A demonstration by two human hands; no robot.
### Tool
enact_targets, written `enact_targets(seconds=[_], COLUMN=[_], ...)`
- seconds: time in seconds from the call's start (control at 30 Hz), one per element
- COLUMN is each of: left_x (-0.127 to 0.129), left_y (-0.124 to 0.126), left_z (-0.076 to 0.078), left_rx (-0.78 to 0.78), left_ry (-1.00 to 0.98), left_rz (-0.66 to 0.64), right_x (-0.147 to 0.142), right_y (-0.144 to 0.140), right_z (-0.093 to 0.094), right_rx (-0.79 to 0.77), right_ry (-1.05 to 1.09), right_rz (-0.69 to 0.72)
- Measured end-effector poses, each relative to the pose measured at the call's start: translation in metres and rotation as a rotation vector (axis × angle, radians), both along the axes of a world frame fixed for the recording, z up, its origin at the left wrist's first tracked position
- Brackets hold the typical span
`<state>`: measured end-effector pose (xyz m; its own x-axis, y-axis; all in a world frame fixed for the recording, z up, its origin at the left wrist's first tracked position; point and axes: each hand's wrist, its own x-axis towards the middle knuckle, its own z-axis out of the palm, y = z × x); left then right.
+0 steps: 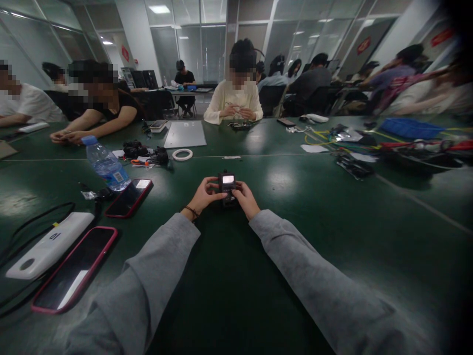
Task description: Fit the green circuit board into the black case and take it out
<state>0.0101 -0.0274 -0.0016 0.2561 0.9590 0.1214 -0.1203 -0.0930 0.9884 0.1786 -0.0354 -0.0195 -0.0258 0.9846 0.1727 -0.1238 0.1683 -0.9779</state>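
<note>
Both my hands grip a small black handheld device with a lit white screen (228, 186), in the middle of the view. On its left side are the fingers of my left hand (206, 194), with the thumb across the front below the screen. My right hand (245, 198) holds the other side, its thumb on the front near the lower part. The device seems upright, at or just above the green table (229, 276); I cannot tell whether it touches. Its back is hidden.
To the left are a water bottle (107, 165), two red-cased phones (129, 198) and a white device marked 01 (51, 244) with a black cable. Ahead lie a tape roll (182, 155) and a silver laptop-like panel (185, 134). Cables and a blue tray (410, 129) are at right. People sit opposite.
</note>
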Motion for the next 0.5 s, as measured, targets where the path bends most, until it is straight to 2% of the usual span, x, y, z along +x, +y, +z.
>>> enact_targets(seconds=[0.5], left_x=[-0.0026], left_y=[0.0014], left_z=[-0.0012], left_rx=[-0.031], left_ry=[-0.033], left_rz=[-0.023], right_x=[0.0011], right_y=[0.0024], right_z=[-0.0056], right_rx=[0.051], right_ry=[-0.050], right_rz=[0.028])
